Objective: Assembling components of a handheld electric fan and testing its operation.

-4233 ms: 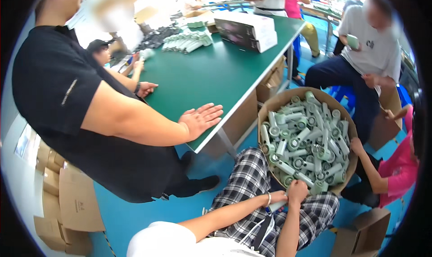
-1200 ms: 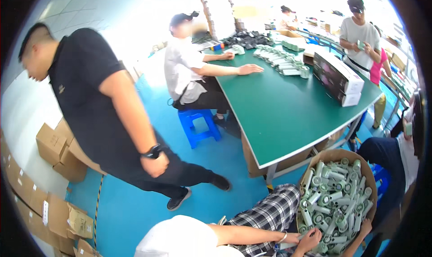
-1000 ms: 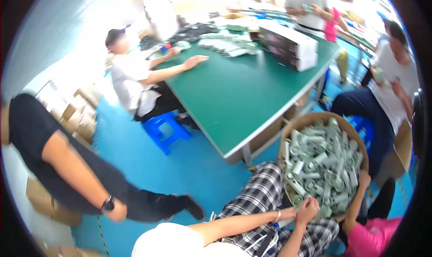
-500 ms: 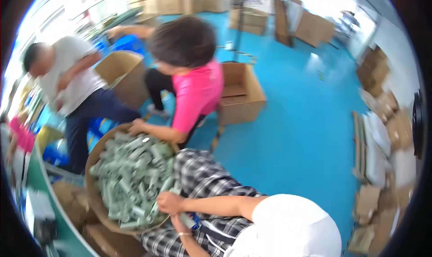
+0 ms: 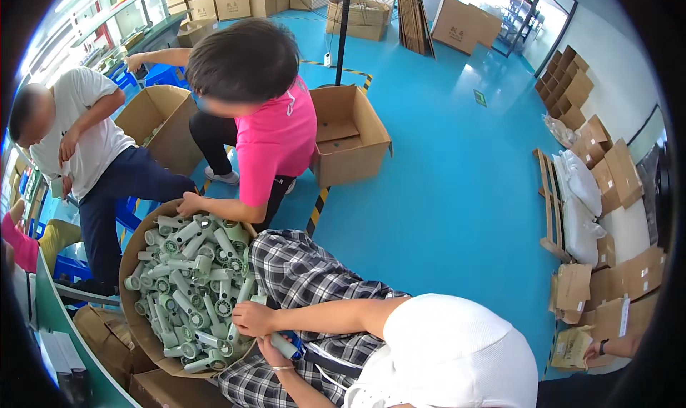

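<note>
Over my lap, my left hand, with a bracelet at its wrist, closes on a pale green handheld fan. Touching the area just above it, my right hand is curled closed. Whatever its fingers hold is hidden. Something blue lies beside the held fan. Against my plaid-covered knees stands a large round-looking carton, heaped with pale green handheld fans, with round grilles and stubby handles lying every way.
A person in pink rests a hand on the carton's far rim. Another in white stands at left by a green-edged table. Beyond are an open carton and a standing fan. Boxes and another person's hand are at right.
The view has shifted and sharpened, so most things sit further left. Another person's hand now shows at the right rim. My hands keep nearly the same hold.
</note>
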### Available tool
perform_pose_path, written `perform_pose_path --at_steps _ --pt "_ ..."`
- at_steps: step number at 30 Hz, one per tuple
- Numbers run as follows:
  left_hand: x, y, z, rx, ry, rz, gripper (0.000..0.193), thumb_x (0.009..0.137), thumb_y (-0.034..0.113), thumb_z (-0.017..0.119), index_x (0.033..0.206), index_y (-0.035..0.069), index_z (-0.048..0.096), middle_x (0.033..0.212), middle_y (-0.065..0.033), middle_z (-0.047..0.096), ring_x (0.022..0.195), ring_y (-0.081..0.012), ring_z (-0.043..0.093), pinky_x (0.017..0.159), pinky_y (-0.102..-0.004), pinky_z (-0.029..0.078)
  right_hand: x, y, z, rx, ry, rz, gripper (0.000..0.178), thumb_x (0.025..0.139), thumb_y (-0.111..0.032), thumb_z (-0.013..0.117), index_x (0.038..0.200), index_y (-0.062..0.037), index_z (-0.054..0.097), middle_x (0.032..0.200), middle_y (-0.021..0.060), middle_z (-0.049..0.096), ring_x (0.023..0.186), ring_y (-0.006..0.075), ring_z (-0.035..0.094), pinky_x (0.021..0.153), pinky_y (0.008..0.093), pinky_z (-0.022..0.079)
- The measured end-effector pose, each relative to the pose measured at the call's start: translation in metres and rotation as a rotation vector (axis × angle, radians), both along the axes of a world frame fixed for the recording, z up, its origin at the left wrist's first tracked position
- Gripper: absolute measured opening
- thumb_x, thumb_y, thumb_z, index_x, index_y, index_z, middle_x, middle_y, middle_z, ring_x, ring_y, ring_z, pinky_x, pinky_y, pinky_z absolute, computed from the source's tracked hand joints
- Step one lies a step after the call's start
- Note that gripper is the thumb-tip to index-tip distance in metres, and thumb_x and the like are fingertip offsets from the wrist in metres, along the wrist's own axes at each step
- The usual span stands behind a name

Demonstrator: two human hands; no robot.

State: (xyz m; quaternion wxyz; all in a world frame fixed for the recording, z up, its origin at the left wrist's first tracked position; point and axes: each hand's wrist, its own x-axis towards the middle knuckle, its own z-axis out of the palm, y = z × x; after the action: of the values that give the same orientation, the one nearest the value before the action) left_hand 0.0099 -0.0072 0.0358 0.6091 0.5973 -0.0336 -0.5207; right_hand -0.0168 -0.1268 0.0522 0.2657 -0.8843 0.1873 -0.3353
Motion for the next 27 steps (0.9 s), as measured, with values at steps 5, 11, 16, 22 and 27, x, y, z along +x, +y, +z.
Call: perform_pose_path --at_steps 5,11,16,22,27 --pt "-0.006 -0.003 0.003 -0.028 0.010 0.003 0.031 0.089 0.018 0.049 0.118 0.007 0.044 0.075 -0.0098 0.056 0.054 -0.0201 0.057 0.047 -0.0313 0.049 -0.006 -0.003 0.005 0.008 -0.013 0.007 0.011 0.076 -0.014 0.061 0.074 -0.0040 0.058 0.080 0.0073 0.055 0.081 0.0240 0.055 0.073 0.0347 0.046" --pt "0.003 0.014 -0.001 -0.027 -0.013 0.092 0.033 0.089 0.017 0.050 0.120 0.008 0.045 0.079 -0.0089 0.058 0.056 -0.0208 0.059 0.047 -0.0326 0.051 0.009 0.007 0.009 0.089 -0.054 0.095 0.013 0.076 -0.017 0.061 0.079 -0.0036 0.060 0.085 0.0101 0.058 0.085 0.0280 0.056 0.075 0.0394 0.046" --pt "0.007 0.012 0.027 -0.032 0.042 0.178 0.030 0.087 0.012 0.053 0.117 0.011 0.047 0.078 -0.0087 0.059 0.059 -0.0219 0.060 0.051 -0.0348 0.053 -0.002 -0.009 -0.001 0.057 -0.093 0.010 0.031 0.077 -0.015 0.057 0.105 -0.0010 0.059 0.113 0.0183 0.056 0.110 0.0359 0.051 0.094 0.0448 0.040" --pt "0.020 0.033 0.120 -0.242 0.033 0.363 0.031 0.090 0.013 0.055 0.115 0.003 0.040 0.094 -0.0154 0.060 0.067 -0.0219 0.063 0.056 -0.0378 0.057 -0.002 -0.014 0.021 0.401 -0.092 -0.055 0.029 0.091 -0.016 0.052 0.113 0.0013 0.055 0.109 0.0176 0.059 0.099 0.0321 0.055 0.088 0.0395 0.041" --pt "0.018 0.061 0.169 -0.471 -0.140 0.486 0.034 0.089 0.008 0.053 0.118 0.001 0.035 0.099 -0.0165 0.058 0.069 -0.0199 0.062 0.057 -0.0333 0.055 0.008 0.001 -0.001 0.473 -0.101 0.069 0.032 0.093 -0.021 0.052 0.113 0.0028 0.055 0.109 0.0166 0.060 0.101 0.0296 0.056 0.087 0.0375 0.044"
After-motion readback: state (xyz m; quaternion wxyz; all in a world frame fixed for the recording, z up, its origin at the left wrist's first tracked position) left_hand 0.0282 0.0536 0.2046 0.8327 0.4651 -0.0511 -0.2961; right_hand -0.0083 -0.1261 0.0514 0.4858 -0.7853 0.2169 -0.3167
